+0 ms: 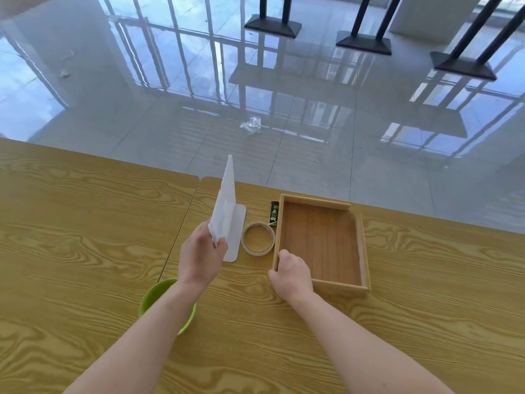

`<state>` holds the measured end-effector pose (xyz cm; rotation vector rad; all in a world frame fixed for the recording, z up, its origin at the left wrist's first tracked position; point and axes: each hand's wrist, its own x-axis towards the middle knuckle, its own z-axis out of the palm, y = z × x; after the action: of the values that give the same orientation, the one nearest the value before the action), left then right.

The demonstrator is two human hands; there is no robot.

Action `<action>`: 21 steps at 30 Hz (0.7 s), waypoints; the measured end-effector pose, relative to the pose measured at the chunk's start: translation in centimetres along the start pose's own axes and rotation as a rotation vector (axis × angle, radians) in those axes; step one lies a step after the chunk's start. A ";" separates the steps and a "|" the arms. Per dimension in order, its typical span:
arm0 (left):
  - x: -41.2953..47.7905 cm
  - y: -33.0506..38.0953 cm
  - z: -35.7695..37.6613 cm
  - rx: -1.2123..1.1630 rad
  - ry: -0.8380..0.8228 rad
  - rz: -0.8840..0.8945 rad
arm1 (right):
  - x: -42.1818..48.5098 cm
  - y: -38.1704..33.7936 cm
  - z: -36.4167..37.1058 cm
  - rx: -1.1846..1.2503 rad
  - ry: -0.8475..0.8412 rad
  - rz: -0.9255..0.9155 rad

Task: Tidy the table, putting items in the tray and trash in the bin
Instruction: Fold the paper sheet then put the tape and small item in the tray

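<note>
My left hand (200, 254) pinches a white tissue (225, 200) and holds it upright above the table. Under it lies a flat white rounded sheet (237, 231). A roll of clear tape (258, 238) lies just right of the sheet, and a small black and green tube (274, 213) lies beyond it against the tray's left wall. The wooden tray (365, 251) has nothing inside it. My right hand (289, 273) grips the tray's near left corner. A green bin (154, 297) stands at the near edge, partly hidden under my left forearm.
The wooden table (85, 237) is made of two tops with a seam running past the bin. Beyond its far edge is a glossy tiled floor with a crumpled clear wrapper (251, 124) on it. Black table bases (272, 24) stand far off.
</note>
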<state>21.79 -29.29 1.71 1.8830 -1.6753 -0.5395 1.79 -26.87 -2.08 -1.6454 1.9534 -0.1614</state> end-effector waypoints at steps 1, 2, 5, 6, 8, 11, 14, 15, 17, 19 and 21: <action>0.3 -0.3 -0.1 0.001 -0.001 -0.002 | 0.1 -0.3 0.1 -0.002 0.000 0.002; 0.6 -0.5 -0.2 -0.002 0.001 -0.002 | 0.2 -0.6 0.2 -0.002 0.001 0.005; 1.2 -0.9 -0.6 -0.008 0.013 0.005 | 0.5 -1.2 0.5 -0.002 0.005 0.005; 1.3 -1.0 -0.7 -0.009 0.020 0.005 | 0.5 -1.4 0.5 -0.001 0.004 0.003; 1.4 -1.2 -0.8 -0.014 0.028 -0.004 | 0.6 -1.4 0.5 0.004 -0.005 -0.005; 1.2 -1.5 -0.8 -0.042 0.025 0.007 | 0.7 -1.0 0.3 0.002 -0.033 -0.012; 0.9 -1.7 -1.0 -0.110 -0.010 0.008 | 0.8 -0.6 -0.8 0.024 -0.005 -0.015; 0.8 -1.7 -1.1 -0.151 -0.009 0.005 | 1.0 -0.6 -1.4 0.037 0.025 -0.021; 0.3 -1.6 -1.4 -0.239 0.037 0.007 | 1.8 -1.4 -3.0 0.052 0.080 -0.063; -0.3 -1.4 -1.7 -0.289 0.110 0.016 | 3.0 -3.3 -4.8 0.093 0.100 -0.138; -1.0 -1.2 -2.0 -0.307 0.171 0.031 | 4.7 -6.3 -6.7 0.191 0.093 -0.214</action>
<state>23.85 -27.96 2.42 1.6307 -1.4208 -0.5703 3.57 -34.48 4.67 -1.7417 1.7628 -0.4994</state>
